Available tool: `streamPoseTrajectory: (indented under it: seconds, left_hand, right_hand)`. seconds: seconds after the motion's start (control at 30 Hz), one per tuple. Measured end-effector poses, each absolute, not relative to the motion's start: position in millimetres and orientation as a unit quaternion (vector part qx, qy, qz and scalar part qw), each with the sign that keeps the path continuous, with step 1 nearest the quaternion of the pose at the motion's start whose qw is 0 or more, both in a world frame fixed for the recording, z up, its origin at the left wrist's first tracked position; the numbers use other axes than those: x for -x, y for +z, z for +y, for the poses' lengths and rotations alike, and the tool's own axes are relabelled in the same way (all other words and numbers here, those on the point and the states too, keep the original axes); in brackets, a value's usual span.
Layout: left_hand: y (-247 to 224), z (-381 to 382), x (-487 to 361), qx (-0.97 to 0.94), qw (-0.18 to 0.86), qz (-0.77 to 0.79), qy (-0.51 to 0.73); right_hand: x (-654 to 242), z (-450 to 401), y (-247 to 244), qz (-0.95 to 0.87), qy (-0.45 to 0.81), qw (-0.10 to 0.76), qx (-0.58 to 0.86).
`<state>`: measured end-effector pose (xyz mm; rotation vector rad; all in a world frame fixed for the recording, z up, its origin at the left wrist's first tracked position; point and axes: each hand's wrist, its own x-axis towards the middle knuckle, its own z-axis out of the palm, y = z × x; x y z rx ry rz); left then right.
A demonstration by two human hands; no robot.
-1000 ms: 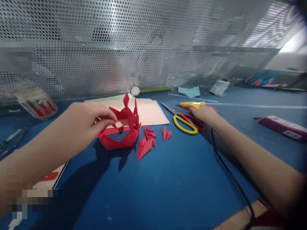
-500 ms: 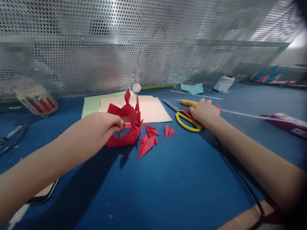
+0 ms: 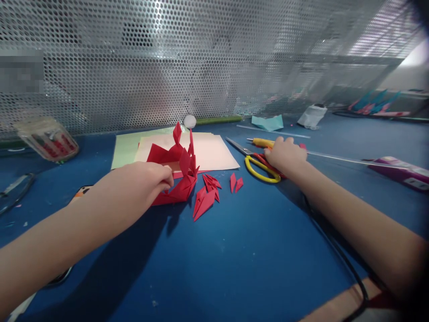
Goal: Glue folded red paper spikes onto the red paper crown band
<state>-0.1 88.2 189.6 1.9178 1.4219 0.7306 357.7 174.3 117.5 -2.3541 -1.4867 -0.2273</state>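
Observation:
A red folded-paper crown (image 3: 182,190) with pointed tips stands left of centre. My left hand (image 3: 154,176) is closed at its near left side, thumb and fingers pinching the paper; the fingertips partly hide what they grip. My right hand (image 3: 284,152) is wrapped over a yellow glue gun (image 3: 263,142) lying on the table, its metal nozzle pointing left. A clear glue stick (image 3: 345,159) runs out behind it to the right. Scissors (image 3: 263,172) with yellow and red handles lie against that hand. Loose red folded pieces (image 3: 205,201) and two small red points (image 3: 236,183) lie between the hands.
Pale paper sheets (image 3: 214,154) lie behind the crown. A tilted glass jar (image 3: 50,138) with red bits is at left. A phone (image 3: 83,191) lies partly under my left forearm. At right are a purple item (image 3: 402,172) and a black cord (image 3: 331,241). Perforated metal (image 3: 208,67) closes the back.
My left hand has turned slightly and its forearm has shifted, uncovering the phone's top corner. The small red tip below its fingers is now hidden. My right hand stays on the glue gun.

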Motion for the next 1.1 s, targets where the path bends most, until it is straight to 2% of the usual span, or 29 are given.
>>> streamPoseTrajectory:
  seconds: [0.13,0.27,0.63,1.1]
  left_hand:
    - [190,88,0,-0.795,0.222,0.532,0.186]
    - [197,84,-4,-0.823,0.169,0.522,0.148]
    - [187,88,1,-0.838,0.149,0.517,0.089]
    - [176,95,2,-0.847,0.148,0.502,0.093]
  right_hand:
    - [-355,172,121,-0.527,-0.073,0.148,0.834]
    - [-353,169,124,-0.532,-0.062,0.128,0.835]
    - [-351,176,125,-0.491,-0.054,0.086,0.865]
    - [-348,176,128,-0.481,-0.048,0.053,0.874]
